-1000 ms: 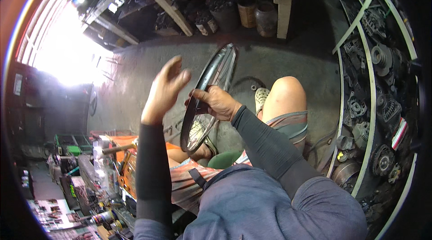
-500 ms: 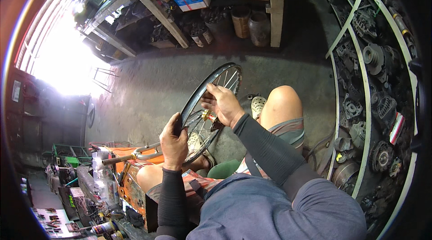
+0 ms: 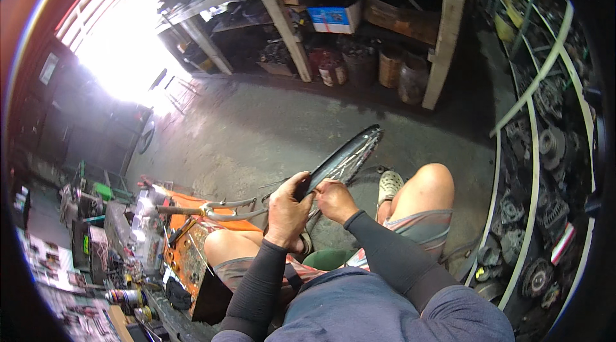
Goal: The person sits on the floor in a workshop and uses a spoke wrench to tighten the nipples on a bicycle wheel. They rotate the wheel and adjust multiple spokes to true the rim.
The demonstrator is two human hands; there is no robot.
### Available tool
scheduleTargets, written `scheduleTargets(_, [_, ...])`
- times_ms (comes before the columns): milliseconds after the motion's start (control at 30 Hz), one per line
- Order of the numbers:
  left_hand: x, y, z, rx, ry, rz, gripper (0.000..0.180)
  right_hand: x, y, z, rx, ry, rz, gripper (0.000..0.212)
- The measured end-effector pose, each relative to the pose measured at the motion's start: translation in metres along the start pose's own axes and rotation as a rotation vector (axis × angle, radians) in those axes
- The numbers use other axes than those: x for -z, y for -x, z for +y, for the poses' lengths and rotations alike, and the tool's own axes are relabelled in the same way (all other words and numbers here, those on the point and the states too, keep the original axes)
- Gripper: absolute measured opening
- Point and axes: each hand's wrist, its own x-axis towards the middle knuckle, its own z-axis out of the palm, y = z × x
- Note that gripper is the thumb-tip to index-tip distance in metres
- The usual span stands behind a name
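A spoked bicycle wheel (image 3: pixel 346 155) with a dark rim is tilted nearly edge-on in front of my knees. My left hand (image 3: pixel 289 211) grips its near edge, thumb on the rim. Close beside it my right hand (image 3: pixel 337 201) is closed, fingertips bent in against the rim and spokes. What those fingertips pinch is hidden. The wheel's hub cannot be made out from this angle.
At my left, a grey metal bicycle fork (image 3: pixel 228 209) lies over an orange work surface (image 3: pixel 192 246) with tools. A wooden workbench (image 3: pixel 443 40) stands ahead over boxes and cans. Racks of alternators (image 3: pixel 552 143) line the right side.
The wheel has turned from a slanted face view to nearly edge-on. My right hand has gone from loosely opened fingers to closed at the near rim, beside my left hand. The view has shifted.
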Motion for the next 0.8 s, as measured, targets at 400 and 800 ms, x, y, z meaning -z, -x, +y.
scheduleTargets(400, [0.007, -0.001, -0.003, 0.039, -0.024, 0.002, 0.059, 0.018, -0.008, -0.006, -0.039, 0.055, -0.069, 0.017])
scheduleTargets(800, [0.019, 0.011, -0.013, 0.142, 0.068, -0.121, 0.049, 0.083, -0.004, -0.026, -0.255, 0.081, -0.221, 0.031])
